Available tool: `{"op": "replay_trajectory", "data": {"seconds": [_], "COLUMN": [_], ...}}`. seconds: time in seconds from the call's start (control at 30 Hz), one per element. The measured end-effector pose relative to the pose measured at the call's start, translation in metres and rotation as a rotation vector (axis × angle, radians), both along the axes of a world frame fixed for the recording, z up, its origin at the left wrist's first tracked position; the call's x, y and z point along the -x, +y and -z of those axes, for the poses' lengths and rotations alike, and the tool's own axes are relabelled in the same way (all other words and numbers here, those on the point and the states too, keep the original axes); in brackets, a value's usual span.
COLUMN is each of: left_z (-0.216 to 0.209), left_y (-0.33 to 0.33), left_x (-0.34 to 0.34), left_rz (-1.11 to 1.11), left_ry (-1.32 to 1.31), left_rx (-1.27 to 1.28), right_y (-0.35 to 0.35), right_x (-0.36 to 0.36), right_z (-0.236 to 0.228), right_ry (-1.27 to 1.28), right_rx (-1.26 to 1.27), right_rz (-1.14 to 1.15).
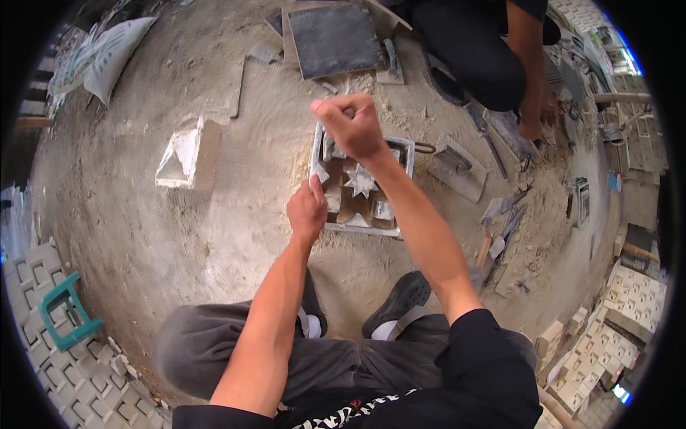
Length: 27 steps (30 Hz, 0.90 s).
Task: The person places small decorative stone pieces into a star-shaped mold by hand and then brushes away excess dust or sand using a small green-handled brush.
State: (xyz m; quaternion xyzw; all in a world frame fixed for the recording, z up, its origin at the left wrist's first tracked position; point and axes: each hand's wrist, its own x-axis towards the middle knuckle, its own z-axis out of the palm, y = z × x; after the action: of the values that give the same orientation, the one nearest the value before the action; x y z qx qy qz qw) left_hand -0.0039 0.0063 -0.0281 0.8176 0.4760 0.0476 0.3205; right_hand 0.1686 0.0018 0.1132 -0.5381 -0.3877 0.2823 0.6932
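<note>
On the ground in front of me lies a square metal mould frame (364,229) with a loop handle at its right side. Inside it sit a pale eight-pointed star piece (361,181) and several small blocks around its edges. My left hand (307,209) is closed at the frame's left wall, thumb along the top. Above the frame's far side, my right hand (352,129) is raised in a fist. A bit of something dark shows between its fingers; the rest is hidden, so I cannot tell what it is.
A white hollow block (187,159) stands to the left. A trowel float (457,168) lies right of the frame, near scattered hand tools (504,232). Dark square slabs (336,41) are at the back. Another person's hand (530,127) works at the far right. A green stool (68,311) stands left.
</note>
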Motion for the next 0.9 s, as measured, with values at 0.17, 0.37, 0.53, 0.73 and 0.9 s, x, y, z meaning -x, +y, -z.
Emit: {"op": "replay_trajectory", "data": {"seconds": [0.17,0.37,0.53,0.73,0.9], "left_z": [-0.003,-0.004,0.000,-0.004,-0.006], "left_y": [-0.010,-0.003,-0.011,-0.004,-0.011], "left_x": [-0.010,-0.004,-0.010,-0.003,-0.012], "left_rz": [0.015,0.002,0.014,0.005,0.028], "left_ry": [-0.001,0.012,-0.021,-0.003,-0.049], "left_rx": [0.053,0.032,0.030,0.014,0.048], "right_y": [-0.007,-0.004,-0.001,0.002,-0.003], "right_x": [0.001,-0.006,0.004,0.000,0.006], "right_z": [0.045,-0.003,0.040,0.008,0.050], "right_ry": [-0.132,-0.061,-0.183,-0.050,-0.135], "right_rx": [0.068,0.075,0.066,0.052,0.111], "right_rz": [0.056,-0.012,0.071,-0.042,0.075]}}
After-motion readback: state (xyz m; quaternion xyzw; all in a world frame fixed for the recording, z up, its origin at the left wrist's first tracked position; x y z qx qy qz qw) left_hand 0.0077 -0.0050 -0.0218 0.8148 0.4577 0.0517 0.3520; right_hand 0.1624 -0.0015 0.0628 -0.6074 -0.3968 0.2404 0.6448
